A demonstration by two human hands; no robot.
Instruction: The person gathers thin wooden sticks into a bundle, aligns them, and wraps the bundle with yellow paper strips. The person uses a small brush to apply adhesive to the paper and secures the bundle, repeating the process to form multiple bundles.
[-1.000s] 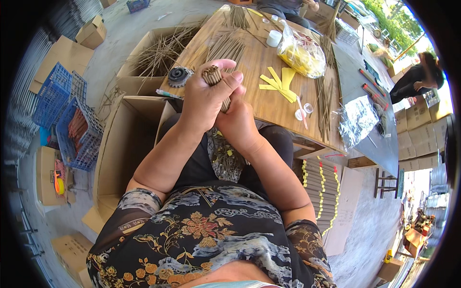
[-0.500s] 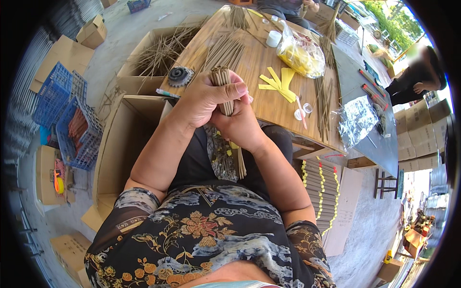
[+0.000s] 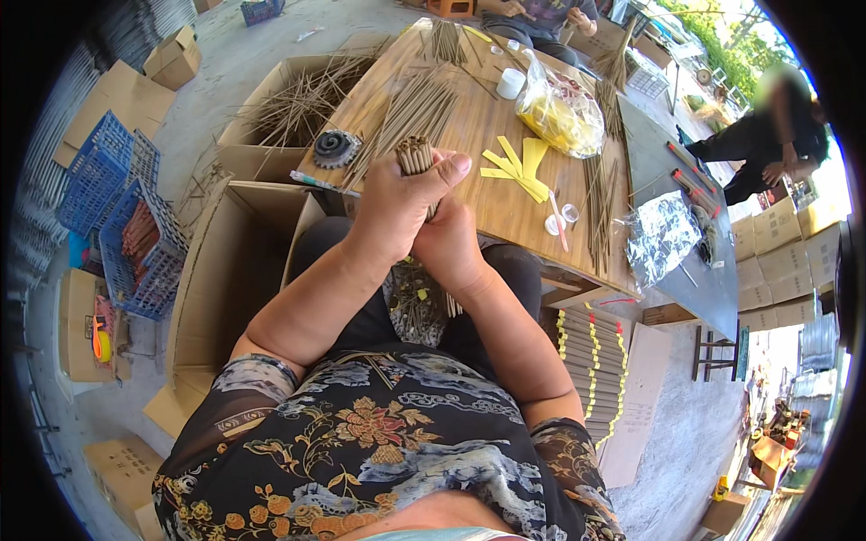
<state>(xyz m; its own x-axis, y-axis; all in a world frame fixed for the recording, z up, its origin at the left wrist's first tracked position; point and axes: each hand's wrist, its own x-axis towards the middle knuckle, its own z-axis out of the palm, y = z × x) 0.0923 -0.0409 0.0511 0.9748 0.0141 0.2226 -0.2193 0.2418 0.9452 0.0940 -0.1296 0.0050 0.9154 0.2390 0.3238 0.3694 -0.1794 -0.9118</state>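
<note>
Above my lap, at the table's near edge, both hands grip a bundle of thin brown incense sticks point(image 3: 414, 155). My left hand point(image 3: 390, 206) wraps round the upper part, its thumb lying across toward the right. Pressed against it, my right hand point(image 3: 451, 242) closes round the bundle lower down; its fingers are mostly hidden. The stick tops poke out above the left hand, and some lower ends show below the right wrist. On the wooden table point(image 3: 478, 194) beyond my hands lie loose sticks point(image 3: 410, 108) and yellow paper strips point(image 3: 523, 167).
A black coiled object point(image 3: 336, 148) sits at the table's left corner. A clear bag with yellow contents point(image 3: 561, 113) lies farther back. Cardboard boxes point(image 3: 230, 261) and blue crates point(image 3: 144, 252) stand left. Banded stick bundles point(image 3: 591, 370) lie right. Two other people are beyond the table.
My hands have closed more tightly together, and the right hand has turned inward. Less of the bundle shows between and below them. The view has shifted slightly.
</note>
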